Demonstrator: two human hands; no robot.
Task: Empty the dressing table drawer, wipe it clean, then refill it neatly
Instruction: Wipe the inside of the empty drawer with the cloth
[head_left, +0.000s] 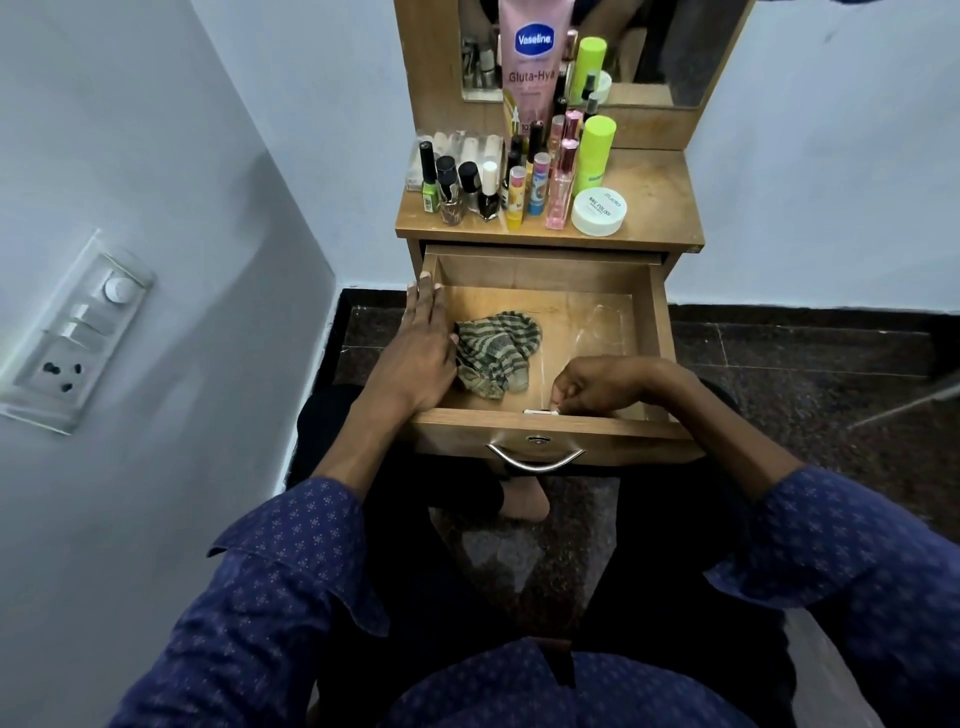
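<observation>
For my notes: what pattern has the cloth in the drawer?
Green and beige stripes on the cloth, head view.

Pink tube: "Vaseline Gluta-Hya"; white jar: perhaps "Nail Polish".

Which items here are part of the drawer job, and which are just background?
Job: drawer, striped cloth, cosmetics on the tabletop, left hand, right hand pinching a small white object.
Background: mirror, wall switchboard.

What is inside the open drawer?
Inside the drawer lies a crumpled striped cloth. The left hand rests flat on the drawer's left edge beside it. The right hand pinches something small at the front wall; what lies under the cloth is hidden.
</observation>
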